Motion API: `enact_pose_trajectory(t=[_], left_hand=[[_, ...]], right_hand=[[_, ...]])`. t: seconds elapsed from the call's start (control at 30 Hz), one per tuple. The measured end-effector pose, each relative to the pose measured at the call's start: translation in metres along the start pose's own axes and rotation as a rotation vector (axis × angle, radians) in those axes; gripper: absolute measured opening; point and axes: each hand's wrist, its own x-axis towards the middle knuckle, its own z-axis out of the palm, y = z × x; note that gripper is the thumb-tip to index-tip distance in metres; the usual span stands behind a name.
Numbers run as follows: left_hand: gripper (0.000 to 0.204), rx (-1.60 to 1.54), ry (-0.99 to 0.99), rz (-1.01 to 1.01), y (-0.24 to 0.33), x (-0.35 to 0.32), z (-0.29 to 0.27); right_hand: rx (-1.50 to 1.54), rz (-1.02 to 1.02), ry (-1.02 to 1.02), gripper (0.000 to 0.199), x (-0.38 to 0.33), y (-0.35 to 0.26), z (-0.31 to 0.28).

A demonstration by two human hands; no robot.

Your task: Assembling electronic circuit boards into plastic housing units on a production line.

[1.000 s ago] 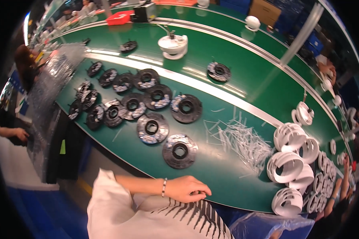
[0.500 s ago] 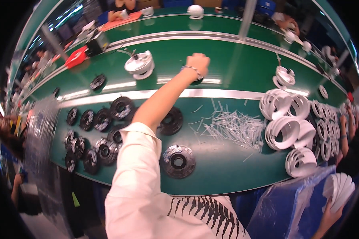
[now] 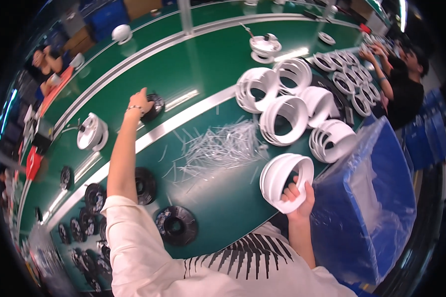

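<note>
My left hand [image 3: 141, 102] reaches far over the belt at the edge of a black round disc [image 3: 154, 108]. Its fingers look partly spread; the disc covers some of them. At the table's near right edge my right hand [image 3: 300, 199] grips a stack of white rings [image 3: 275, 179], fingers inside the opening and thumb on the rim. A black disc [image 3: 177, 225] lies on the green table near my body, with another black disc [image 3: 143, 186] beside my left forearm. Loose white strips [image 3: 218, 151] are heaped between my two hands.
Stacks of white rings [image 3: 283, 121] stand at the right. A blue bin [image 3: 342, 218] lined with clear plastic sits by my right arm. White housings [image 3: 92, 132] rest on the belt. Several black discs [image 3: 86, 218] lie at left. Another person [image 3: 406, 84] works at far right.
My view has turned right. My right hand has brought the stack of white rings from over the blue bin toward the table. My left hand remains by the disc on the belt, its fingers loosened.
</note>
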Motion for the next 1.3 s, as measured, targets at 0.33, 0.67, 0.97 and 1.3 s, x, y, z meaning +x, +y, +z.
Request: enact_pose_trajectory(t=[0.33,0.67,0.97,1.3], left_hand=[[0.05,-0.133,0.022,-0.044,0.025,-0.003,-0.003],[0.021,-0.062,0.23,0.233,0.092,-0.105,-0.1],[0.024,0.044,0.427,0.518,0.139,-0.245,-0.13],[0.028,-0.105,0.402,0.548,0.149,-0.366,-0.132]], right_hand=[[-0.802,-0.793,0.51,0.056,0.026,-0.018,-0.005],[-0.88,-1.17,0.133,0.064,-0.038,0.008,0.068],[-0.567,0.291,-1.747,0.047,-0.152,0.059,0.168],[-0.371,0.828,-1.797,0.013,-0.232,0.058,0.18]])
